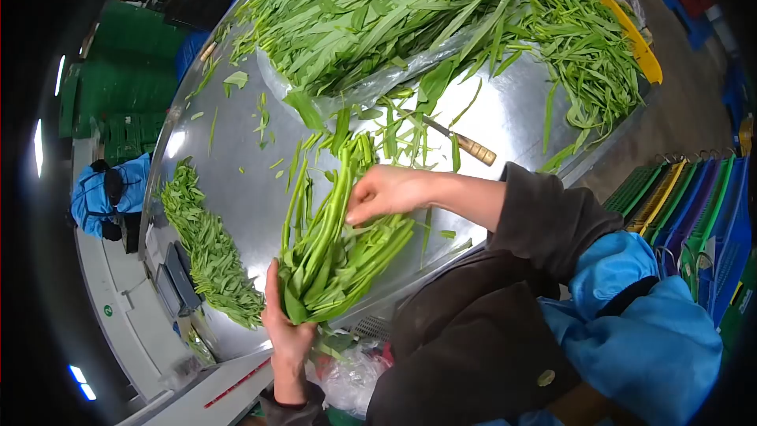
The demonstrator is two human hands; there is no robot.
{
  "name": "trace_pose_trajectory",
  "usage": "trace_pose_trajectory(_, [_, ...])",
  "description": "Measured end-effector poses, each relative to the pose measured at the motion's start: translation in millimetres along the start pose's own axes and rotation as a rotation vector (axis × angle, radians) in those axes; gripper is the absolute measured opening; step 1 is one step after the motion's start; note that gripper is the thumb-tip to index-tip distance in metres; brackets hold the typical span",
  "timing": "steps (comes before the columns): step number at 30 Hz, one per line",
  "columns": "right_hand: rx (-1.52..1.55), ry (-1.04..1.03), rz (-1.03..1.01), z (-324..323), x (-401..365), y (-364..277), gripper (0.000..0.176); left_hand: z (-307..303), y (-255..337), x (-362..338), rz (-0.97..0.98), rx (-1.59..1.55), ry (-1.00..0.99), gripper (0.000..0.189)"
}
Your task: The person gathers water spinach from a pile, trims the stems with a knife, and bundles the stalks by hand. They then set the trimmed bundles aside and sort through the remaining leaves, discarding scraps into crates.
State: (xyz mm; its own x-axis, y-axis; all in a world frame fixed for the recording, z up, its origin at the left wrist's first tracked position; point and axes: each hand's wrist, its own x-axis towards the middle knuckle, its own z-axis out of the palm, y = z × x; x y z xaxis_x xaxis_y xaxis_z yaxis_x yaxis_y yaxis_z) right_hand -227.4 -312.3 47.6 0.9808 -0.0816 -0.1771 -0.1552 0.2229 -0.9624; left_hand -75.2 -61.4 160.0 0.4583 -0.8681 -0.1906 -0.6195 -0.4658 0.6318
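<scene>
My left hand (pixel 286 333) holds a bunch of leafy green stems (pixel 327 248) from below, over the near edge of the metal table (pixel 236 142). At the bunch's right side is my right hand (pixel 388 196), its fingers bent in against the stems; what lies between the fingertips is hidden. Just beyond, a knife with a wooden handle (pixel 476 151) lies on the table among loose stems and cut leaves. Behind it, a large heap of long-leaved greens (pixel 378 20) rests on clear plastic sheeting (pixel 371 91).
Another pile of greens (pixel 591 55) lies by a yellow tray rim (pixel 623 20) at the right. A row of greens (pixel 209 244) runs along the left. Coloured crates (pixel 694 205) stand at the right. A person in blue (pixel 110 193) is beyond the table's left edge.
</scene>
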Motion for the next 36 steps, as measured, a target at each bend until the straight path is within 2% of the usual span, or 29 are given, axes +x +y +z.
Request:
trace_pose_trajectory(1, [-0.004,-0.004,0.0,-4.0,3.4,13.3,0.042,-0.3,-3.9,-1.9,0.002,-0.034,0.029,0.091])
trace_pose_trajectory(3, [0.889,0.1,-0.285,-18.9,-4.5,35.4,0.036,-2.2,-8.7,-6.9,-0.021,-0.059,0.05,0.091])
trace_pose_trajectory(4, [0.983,0.161,-0.302,-35.0,-12.8,40.8,0.035,-3.2,-10.1,-9.3,-0.038,-0.082,0.061,0.091])
trace_pose_trajectory(6, [0.515,0.332,-0.043,-41.9,-20.7,26.2,0.043,-2.3,-6.1,-9.4,-0.037,-0.078,0.079,0.091])
trace_pose_trajectory(8, [0.155,0.185,0.189,-28.9,-12.4,19.7,0.058,-1.7,-6.0,-6.6,-0.003,-0.011,0.068,0.09])
trace_pose_trajectory(9, [-0.039,0.154,0.14,-19.4,-13.1,6.2,0.068,0.1,-5.2,-4.3,0.002,-0.012,0.062,0.09])
trace_pose_trajectory(10, [-0.235,0.2,0.107,-10.0,-10.3,2.2,0.068,1.6,-4.1,-1.6,0.053,0.063,0.062,0.091])
trace_pose_trajectory(12, [0.058,0.116,0.007,-0.6,-11.1,-2.9,0.062,0.9,-5.4,0.9,0.105,0.142,0.063,0.092])
trace_pose_trajectory(13, [0.058,0.116,0.006,-1.6,-9.8,1.9,0.062,-0.5,-8.6,0.2,0.12,0.164,0.054,0.093])
trace_pose_trajectory(15, [0.123,0.125,-0.032,-6.3,-8.5,13.0,0.046,-2.4,-8.8,-1.0,0.133,0.199,0.041,0.092])
trace_pose_trajectory(16, [0.123,0.122,-0.031,-10.1,-11.3,16.6,0.046,-2.4,-9.7,-1.7,0.13,0.199,0.042,0.092])
trace_pose_trajectory(18, [0.65,0.301,0.02,-22.4,-22.3,16.6,0.033,-2.4,-12.0,-3.3,0.082,0.171,0.053,0.091])
trace_pose_trajectory(19, [0.649,0.3,0.022,-38.5,-27.3,24.7,0.033,-2.8,-12.7,-3.6,0.081,0.17,0.053,0.091])
trace_pose_trajectory(22, [0.739,0.492,0.0,-94.0,-34.5,61.0,0.026,-5.7,-16.0,-7.2,0.045,0.091,0.077,0.086])
trace_pose_trajectory(24, [-0.902,0.484,0.394,-90.1,-47.9,34.5,0.032,-8.4,-18.1,-6.8,-0.016,0.039,0.043,0.082])
trace_pose_trajectory(25, [-0.901,0.487,0.398,-86.1,-50.3,25.9,0.032,-7.2,-17.6,-5.3,-0.013,0.037,0.039,0.082])
trace_pose_trajectory(28, [-0.28,0.309,0.113,-54.5,-36.0,6.0,0.054,-6.6,-15.8,-2.9,-0.012,-0.068,0.039,0.076])
trace_pose_trajectory(30, [-0.103,0.195,-0.07,-21.7,-22.1,13.9,0.055,-8.2,-14.2,-3.1,-0.031,-0.102,0.041,0.074])
trace_pose_trajectory(31, [-0.105,0.198,-0.073,-22.8,-21.4,11.8,0.055,-7.5,-13.8,-2.3,-0.053,-0.146,0.051,0.072])
trace_pose_trajectory(32, [0.01,0.181,-0.012,-23.6,-21.9,6.0,0.049,-9.4,-11.3,-2.4,-0.053,-0.147,0.051,0.072])
trace_pose_trajectory(33, [0.125,0.161,0.05,-24.5,-21.1,2.7,0.043,-13.9,-7.3,-3.6,-0.109,-0.276,0.033,0.069])
trace_pose_trajectory(34, [0.325,0.263,-0.013,-34.3,-18.6,13.0,0.032,-17.9,-5.9,-5.7,-0.168,-0.405,0.018,0.066])
trace_pose_trajectory(36, [0.265,0.391,0.023,-58.6,-22.2,21.7,0.027,-28.2,-18.2,-13.2,-0.242,-0.444,-0.018,0.062])
